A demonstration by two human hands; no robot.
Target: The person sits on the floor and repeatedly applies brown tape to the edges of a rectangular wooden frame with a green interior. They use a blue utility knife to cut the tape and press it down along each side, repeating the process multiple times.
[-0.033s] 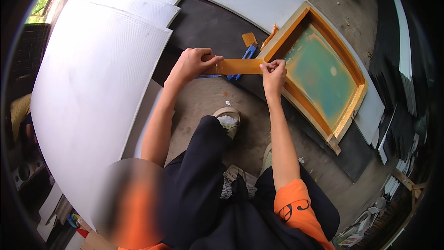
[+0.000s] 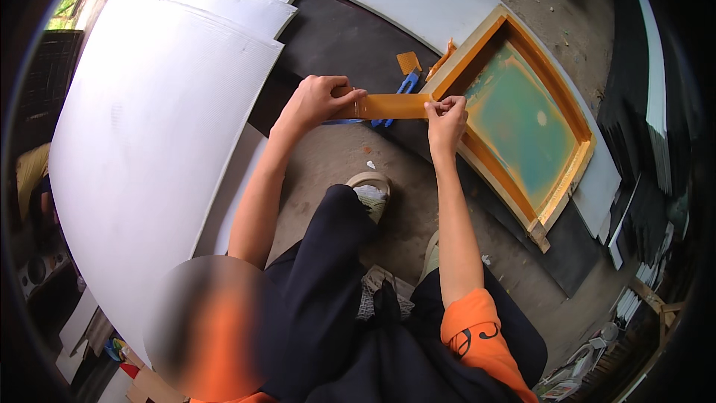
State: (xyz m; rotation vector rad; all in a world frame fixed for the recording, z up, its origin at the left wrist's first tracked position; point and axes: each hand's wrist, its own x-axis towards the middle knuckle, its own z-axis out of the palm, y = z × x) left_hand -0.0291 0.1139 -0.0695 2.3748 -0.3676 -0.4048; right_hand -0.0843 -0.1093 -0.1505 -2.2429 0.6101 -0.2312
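A strip of amber packing tape (image 2: 399,107) is stretched level between my two hands. My left hand (image 2: 317,101) grips its left end, thumb laid along it; whether a roll sits inside that hand is hidden. The right end is pinched between the thumb and fingers of my right hand (image 2: 447,119). Just beyond my right hand lies a wooden screen-printing frame (image 2: 488,168), its inner edges lined with the same amber colour around a teal-green mesh (image 2: 514,119). Behind the strip rests a blue utility knife (image 2: 407,83), partly covered by the tape.
Large white sheets (image 2: 164,104) spread out on the left. A black sheet (image 2: 350,33) lies under the knife and frame. Beside the knife are a small amber square (image 2: 408,63) and a crumpled orange scrap (image 2: 444,56). Stacked panels (image 2: 654,75) stand at the right.
The whole view has shifted slightly, so the frame and sheets appear a little farther right. Both hands keep their hold on the stretched tape.
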